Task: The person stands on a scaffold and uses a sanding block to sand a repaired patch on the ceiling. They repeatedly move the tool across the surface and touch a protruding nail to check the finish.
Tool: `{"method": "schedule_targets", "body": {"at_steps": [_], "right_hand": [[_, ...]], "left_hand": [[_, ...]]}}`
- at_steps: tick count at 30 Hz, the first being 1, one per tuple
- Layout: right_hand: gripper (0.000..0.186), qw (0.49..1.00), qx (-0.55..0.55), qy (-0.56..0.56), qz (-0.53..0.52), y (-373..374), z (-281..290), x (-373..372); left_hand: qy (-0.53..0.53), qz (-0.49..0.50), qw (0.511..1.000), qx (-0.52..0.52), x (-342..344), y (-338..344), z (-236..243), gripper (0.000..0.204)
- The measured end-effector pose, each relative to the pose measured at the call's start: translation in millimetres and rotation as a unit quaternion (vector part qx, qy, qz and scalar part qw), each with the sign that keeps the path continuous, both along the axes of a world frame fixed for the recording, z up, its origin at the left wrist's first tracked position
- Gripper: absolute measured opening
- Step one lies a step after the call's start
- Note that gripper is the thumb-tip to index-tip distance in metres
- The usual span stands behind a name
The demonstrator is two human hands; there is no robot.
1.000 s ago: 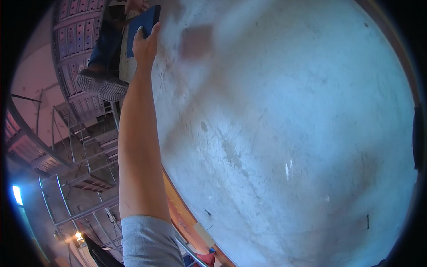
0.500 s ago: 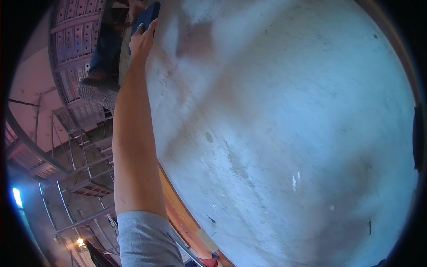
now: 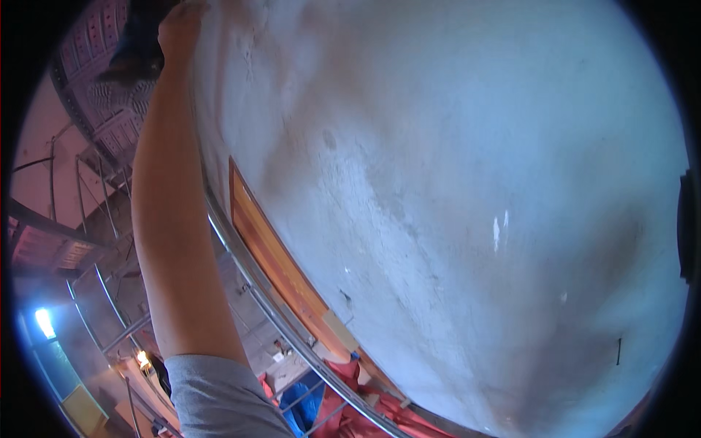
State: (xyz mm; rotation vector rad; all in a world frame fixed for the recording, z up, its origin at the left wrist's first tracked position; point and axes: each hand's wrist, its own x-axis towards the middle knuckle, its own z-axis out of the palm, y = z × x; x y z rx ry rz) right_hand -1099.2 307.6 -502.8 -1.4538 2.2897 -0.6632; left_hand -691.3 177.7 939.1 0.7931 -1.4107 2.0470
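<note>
My left arm rises from the lower edge in a grey short sleeve, stretched along the left side of a large pale wall surface (image 3: 438,182). My left hand (image 3: 181,28) is at the top edge, beside the wall. Its fingers are partly cut off and blurred, so I cannot make out whether they hold anything. Close to it, on the left, are another person's dark blue trouser leg (image 3: 142,33) and a shoe with a ridged sole (image 3: 120,91). My right hand does not show.
Perforated metal planks (image 3: 91,40) bend along the upper left. A curved metal rail (image 3: 266,296) runs below the wall, by an orange-brown wooden strip (image 3: 274,255). Red sheeting (image 3: 347,376) and blue sheeting (image 3: 307,401) lie lower down. A thin nail-like piece (image 3: 618,352) shows on the wall.
My left hand has shifted up and left to the picture's edge. The dark blue flat block it held, near another hand, is out of sight. The view has shifted, showing more rail and red sheeting.
</note>
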Motion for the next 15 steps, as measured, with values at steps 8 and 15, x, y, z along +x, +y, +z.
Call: {"method": "schedule_targets", "body": {"at_steps": [8,15], "right_hand": [[0.064,1.000,-0.005,0.008,0.028,-17.1,6.6,9.9],[0.064,0.999,-0.034,0.035,0.003,-55.3,7.9,27.1]], "left_hand": [[0.294,-0.011,0.947,0.132,231.9,-104.7,-146.1,0.046],[0.461,-0.191,0.836,0.226,256.0,-129.2,-227.5,0.048]]}}
